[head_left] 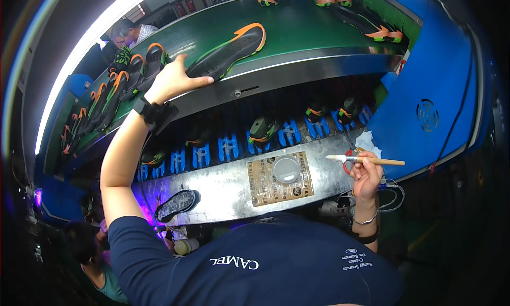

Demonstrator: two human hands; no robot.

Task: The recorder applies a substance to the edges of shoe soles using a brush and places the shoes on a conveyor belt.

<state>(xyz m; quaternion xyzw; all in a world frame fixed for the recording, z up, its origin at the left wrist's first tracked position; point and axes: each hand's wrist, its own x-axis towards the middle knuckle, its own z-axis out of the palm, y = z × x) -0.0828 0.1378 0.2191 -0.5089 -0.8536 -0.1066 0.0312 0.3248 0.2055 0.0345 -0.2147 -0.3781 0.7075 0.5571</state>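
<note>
My left hand (178, 80) reaches over the steel edge of a green conveyor belt (295, 27), thumb and fingers spread. It is at the near end of a black shoe sole (228, 52) with orange and green trim; whether it touches the sole is hard to tell. My right hand (368, 179) grips a brush (387, 161) by its wooden handle, the pale bristles pointing left above the metal bench (226, 181). Left of the brush, a round, clear dish (287, 169) stands on a piece of brown printed cardboard (258, 195).
A black insole-shaped piece (177, 205) lies at the bench's left. Several soles (114, 96) line the belt's left side, others its far right. Blue racks (228, 147) hold shoe parts beneath the belt. Red-handled scissors (348, 161) and white tissue (368, 141) lie right. People are at far left.
</note>
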